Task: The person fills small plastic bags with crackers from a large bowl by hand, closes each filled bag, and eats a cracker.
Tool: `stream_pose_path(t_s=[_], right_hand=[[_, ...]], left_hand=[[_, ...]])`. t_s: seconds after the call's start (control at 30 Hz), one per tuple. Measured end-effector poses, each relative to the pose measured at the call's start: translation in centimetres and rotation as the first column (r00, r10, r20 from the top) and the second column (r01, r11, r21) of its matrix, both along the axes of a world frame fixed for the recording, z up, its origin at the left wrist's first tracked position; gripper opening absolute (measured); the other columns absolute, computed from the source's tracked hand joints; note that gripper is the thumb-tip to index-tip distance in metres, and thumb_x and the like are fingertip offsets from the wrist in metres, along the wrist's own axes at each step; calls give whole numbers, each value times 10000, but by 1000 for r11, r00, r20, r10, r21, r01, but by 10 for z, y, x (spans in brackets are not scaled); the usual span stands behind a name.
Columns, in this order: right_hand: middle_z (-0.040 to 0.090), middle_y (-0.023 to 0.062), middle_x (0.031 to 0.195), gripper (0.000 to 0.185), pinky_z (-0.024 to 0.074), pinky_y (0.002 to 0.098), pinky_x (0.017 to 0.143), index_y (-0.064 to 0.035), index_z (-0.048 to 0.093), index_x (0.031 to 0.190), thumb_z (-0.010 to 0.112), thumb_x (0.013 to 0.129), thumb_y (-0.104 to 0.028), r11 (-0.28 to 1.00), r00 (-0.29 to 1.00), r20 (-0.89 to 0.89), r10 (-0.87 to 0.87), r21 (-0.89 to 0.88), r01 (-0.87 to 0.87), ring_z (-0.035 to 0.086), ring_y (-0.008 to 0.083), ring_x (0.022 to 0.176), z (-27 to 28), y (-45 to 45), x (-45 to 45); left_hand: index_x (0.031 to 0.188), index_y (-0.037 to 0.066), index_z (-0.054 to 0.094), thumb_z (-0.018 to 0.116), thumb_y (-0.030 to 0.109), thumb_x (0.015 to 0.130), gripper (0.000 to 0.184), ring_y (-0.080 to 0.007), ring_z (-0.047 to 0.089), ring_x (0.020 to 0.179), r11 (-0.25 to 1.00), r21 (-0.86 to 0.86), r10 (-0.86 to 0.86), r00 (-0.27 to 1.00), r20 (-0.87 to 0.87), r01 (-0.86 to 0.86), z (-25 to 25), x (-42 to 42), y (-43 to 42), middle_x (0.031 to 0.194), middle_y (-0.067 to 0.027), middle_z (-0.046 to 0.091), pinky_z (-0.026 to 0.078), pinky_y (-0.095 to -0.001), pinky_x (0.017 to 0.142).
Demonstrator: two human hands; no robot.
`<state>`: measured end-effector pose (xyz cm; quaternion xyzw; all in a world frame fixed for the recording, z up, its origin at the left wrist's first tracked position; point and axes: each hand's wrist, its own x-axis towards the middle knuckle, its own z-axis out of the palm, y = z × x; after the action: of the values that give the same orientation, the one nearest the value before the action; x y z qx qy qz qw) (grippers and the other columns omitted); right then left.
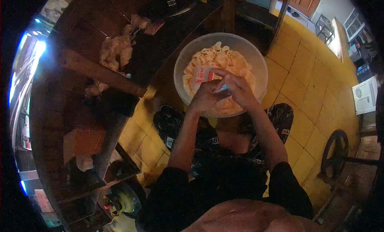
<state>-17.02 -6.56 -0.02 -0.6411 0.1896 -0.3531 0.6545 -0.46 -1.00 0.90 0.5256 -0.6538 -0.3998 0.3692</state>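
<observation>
A large translucent plastic tub (261,72) full of pale, thin crackers (236,63) stands between my knees. Over the crackers is a small clear plastic bag (201,74) with red lettering. My left hand (209,97) has its fingers closed on the lower edge of this bag. From the other side my right hand (239,90) grips the bag too, its index finger bent across the red print. A bit of pale blue shows between the two hands; I cannot make out what it is. The hands hide the bag's near end.
A dark wooden table (160,44) at the left bears crumpled plastic (116,52). Below it sit a cardboard box (85,142) on a shelf and a round green item (127,202). Yellow floor tiles (304,84) spread to the right, with a black wheel (335,154) and a white panel (365,96).
</observation>
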Motion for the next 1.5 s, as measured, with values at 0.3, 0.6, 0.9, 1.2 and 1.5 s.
stream_pose_path(t_s=[0.3, 0.6, 0.9, 1.2, 1.5], right_hand=[[664, 87, 1170, 332, 508, 311, 881, -46, 663, 1142, 499, 1026, -311, 871, 974, 9, -228, -445, 208, 650, 198, 926, -4, 6, 10], [621, 91, 1058, 343, 502, 285, 823, -6, 625, 1017, 446, 1048, -296, 777, 797, 193, -572, 439, 451, 590, 162, 965, -11, -18, -5], [579, 97, 1326, 261, 327, 475, 1102, -102, 576, 812, 629, 866, -352, 364, 902, 76, -425, -898, 247, 445, 338, 1308, 32, 25, -4], [549, 93, 1358, 244, 336, 506, 1039, -86, 589, 798, 583, 929, -293, 332, 800, 128, -586, -863, 381, 408, 398, 1296, 16, 25, -20], [567, 74, 733, 414, 432, 331, 600, -19, 550, 818, 418, 1025, -351, 758, 859, 64, -509, -440, 482, 526, 196, 606, 5, 27, -20]], left_hand=[[1277, 67, 587, 730, 376, 867, 533, -241, 684, 944, 969, -244, 56, 996, 67, -38, -31, 9, -9, 1051, -110, 708, 524, -383, 858], [1251, 23, 580, 673, 338, 918, 468, -276, 615, 1143, 894, -427, 295, 892, 343, -132, -18, -7, -9, 1230, -166, 636, 470, -394, 986], [1269, 70, 550, 470, 439, 1013, 456, -254, 618, 1009, 774, 590, 557, 198, -807, 230, 17, -36, 28, 1128, -68, 626, 496, -420, 854], [1069, 128, 589, 548, 410, 986, 296, -159, 575, 843, 944, 330, 309, 287, -907, 26, 17, -54, 17, 1000, -12, 622, 482, -331, 693], [866, 124, 524, 546, 358, 998, 270, -99, 376, 560, 922, 298, 152, 475, -867, 247, 17, -33, 25, 699, 35, 423, 308, -257, 528]])
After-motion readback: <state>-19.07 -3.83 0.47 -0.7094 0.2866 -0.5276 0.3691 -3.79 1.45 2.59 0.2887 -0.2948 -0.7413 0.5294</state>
